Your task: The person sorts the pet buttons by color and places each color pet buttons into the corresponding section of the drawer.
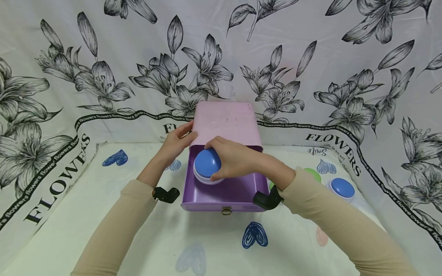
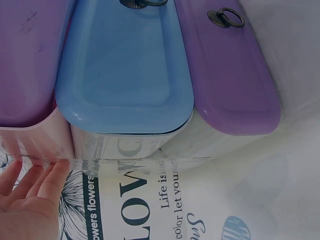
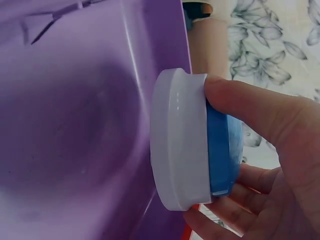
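In the head view a purple drawer (image 1: 241, 191) with a small brass ring pull stands pulled out of a pink-topped box (image 1: 226, 124). My right hand (image 1: 238, 155) grips a round button with a blue dome and a white base (image 1: 206, 164), over the left part of the drawer. The right wrist view has thumb and fingers around the button (image 3: 182, 140), its base turned toward the purple drawer wall. My left hand (image 1: 175, 145) touches the left side of the pink box. Seen in the left wrist view, its straight fingers lie against the lower box wall.
Another blue-domed white button (image 1: 342, 188) lies at the right of the table, near a green round thing (image 1: 312, 174) partly behind my right arm. The left wrist view shows a blue drawer front (image 2: 125, 70) and a purple one (image 2: 235, 75). Flowered cloth (image 1: 224, 57) hangs behind.
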